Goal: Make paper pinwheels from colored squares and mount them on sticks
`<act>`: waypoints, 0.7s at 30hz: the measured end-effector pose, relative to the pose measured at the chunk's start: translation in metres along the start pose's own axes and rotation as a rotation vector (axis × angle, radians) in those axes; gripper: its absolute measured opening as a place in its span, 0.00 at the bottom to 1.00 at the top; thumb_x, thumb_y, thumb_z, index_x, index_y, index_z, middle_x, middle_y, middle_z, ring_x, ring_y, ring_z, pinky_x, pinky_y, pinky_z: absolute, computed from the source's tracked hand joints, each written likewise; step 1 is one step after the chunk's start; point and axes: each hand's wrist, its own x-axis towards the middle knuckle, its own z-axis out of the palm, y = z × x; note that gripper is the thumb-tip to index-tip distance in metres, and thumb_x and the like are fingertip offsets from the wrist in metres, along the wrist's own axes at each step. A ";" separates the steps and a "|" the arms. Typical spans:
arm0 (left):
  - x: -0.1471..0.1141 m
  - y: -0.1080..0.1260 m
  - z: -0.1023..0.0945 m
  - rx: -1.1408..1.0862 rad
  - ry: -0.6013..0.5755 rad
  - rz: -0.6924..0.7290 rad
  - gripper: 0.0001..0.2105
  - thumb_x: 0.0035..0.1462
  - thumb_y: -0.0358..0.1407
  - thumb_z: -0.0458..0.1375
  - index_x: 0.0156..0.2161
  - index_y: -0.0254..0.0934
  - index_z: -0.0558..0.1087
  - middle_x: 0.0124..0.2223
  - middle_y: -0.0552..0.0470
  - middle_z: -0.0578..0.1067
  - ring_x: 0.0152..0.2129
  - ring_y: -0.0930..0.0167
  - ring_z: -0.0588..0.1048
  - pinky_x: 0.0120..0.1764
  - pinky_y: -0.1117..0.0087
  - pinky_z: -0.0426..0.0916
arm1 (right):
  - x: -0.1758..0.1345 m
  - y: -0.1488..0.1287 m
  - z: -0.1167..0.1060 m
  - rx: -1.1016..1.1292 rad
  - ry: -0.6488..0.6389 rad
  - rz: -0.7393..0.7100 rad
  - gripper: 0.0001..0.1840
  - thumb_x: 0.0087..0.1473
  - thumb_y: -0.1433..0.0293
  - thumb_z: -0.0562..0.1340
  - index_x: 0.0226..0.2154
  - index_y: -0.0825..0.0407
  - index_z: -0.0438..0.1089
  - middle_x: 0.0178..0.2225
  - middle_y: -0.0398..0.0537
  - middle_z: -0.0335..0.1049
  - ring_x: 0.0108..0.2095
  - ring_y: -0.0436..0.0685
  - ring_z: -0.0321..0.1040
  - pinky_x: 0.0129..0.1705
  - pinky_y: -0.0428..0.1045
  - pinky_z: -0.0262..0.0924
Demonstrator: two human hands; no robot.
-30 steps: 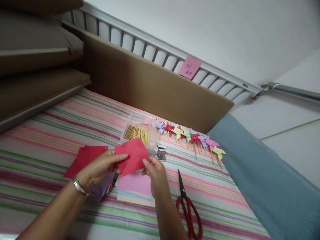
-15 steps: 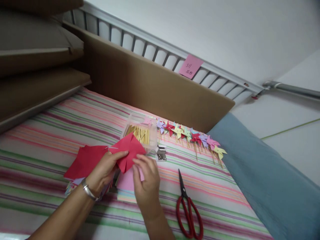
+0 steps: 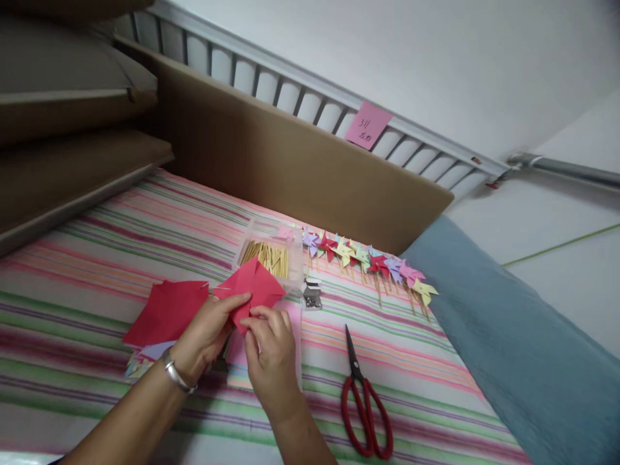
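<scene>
My left hand [image 3: 206, 332] and my right hand [image 3: 271, 352] together hold a red paper square [image 3: 254, 287] just above the striped cloth [image 3: 121, 239]. The left thumb and fingers pinch its left corner; the right fingertips press its lower edge and fold it. Under my hands lies a stack of pastel paper sheets [image 3: 293, 320] with a pink one on top. To the left a pile of red paper squares [image 3: 167, 310] rests on more coloured sheets. A silver bracelet sits on my left wrist.
A clear box of wooden sticks [image 3: 268, 255] stands behind the paper. A row of small paper pinwheels [image 3: 368, 261] lies to its right, a metal clip [image 3: 312, 296] nearby. Red-handled scissors [image 3: 363, 407] lie at right. A cardboard panel [image 3: 290, 168] and blue cloth [image 3: 508, 361] border the area.
My right hand has moved left from the paper's right corner to its lower edge. The red square has been pulled lower and closer to the cloth and now looks folded.
</scene>
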 end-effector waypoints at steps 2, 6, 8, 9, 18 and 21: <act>0.000 -0.001 -0.001 0.009 -0.004 0.004 0.08 0.33 0.29 0.70 0.22 0.32 0.75 0.21 0.54 0.76 0.19 0.75 0.71 0.26 0.75 0.66 | 0.000 -0.001 0.000 0.035 0.005 0.012 0.11 0.54 0.80 0.58 0.36 0.52 0.74 0.38 0.51 0.70 0.39 0.58 0.62 0.41 0.53 0.60; 0.001 -0.004 -0.003 0.060 -0.020 0.035 0.07 0.36 0.31 0.70 0.23 0.33 0.76 0.23 0.54 0.76 0.21 0.74 0.71 0.29 0.73 0.67 | 0.002 -0.001 -0.003 0.133 -0.001 0.069 0.06 0.56 0.76 0.61 0.34 0.52 0.73 0.34 0.48 0.70 0.37 0.57 0.64 0.40 0.52 0.59; 0.001 -0.006 -0.003 0.114 -0.060 0.075 0.07 0.39 0.32 0.68 0.26 0.33 0.77 0.25 0.53 0.77 0.23 0.72 0.72 0.31 0.71 0.67 | 0.003 -0.001 -0.005 0.181 0.004 0.113 0.05 0.56 0.75 0.61 0.33 0.52 0.73 0.32 0.47 0.70 0.37 0.56 0.65 0.40 0.50 0.59; 0.000 -0.006 -0.003 0.144 -0.085 0.094 0.06 0.40 0.32 0.67 0.27 0.33 0.77 0.27 0.52 0.78 0.24 0.71 0.72 0.33 0.70 0.68 | 0.004 0.000 -0.006 0.201 0.009 0.141 0.05 0.55 0.76 0.62 0.32 0.52 0.73 0.31 0.46 0.70 0.36 0.55 0.65 0.39 0.50 0.59; 0.000 -0.012 -0.001 0.369 -0.131 0.194 0.03 0.45 0.33 0.64 0.27 0.35 0.76 0.27 0.52 0.78 0.27 0.68 0.74 0.37 0.68 0.67 | 0.009 0.005 -0.009 0.258 0.024 0.389 0.06 0.52 0.77 0.63 0.26 0.52 0.72 0.26 0.41 0.68 0.29 0.51 0.65 0.33 0.45 0.57; 0.000 -0.013 -0.003 0.401 -0.136 0.181 0.04 0.47 0.34 0.63 0.29 0.35 0.76 0.28 0.51 0.78 0.28 0.67 0.74 0.38 0.66 0.67 | 0.008 0.008 -0.009 0.265 0.026 0.416 0.06 0.52 0.77 0.62 0.27 0.52 0.72 0.27 0.42 0.69 0.30 0.52 0.65 0.34 0.45 0.57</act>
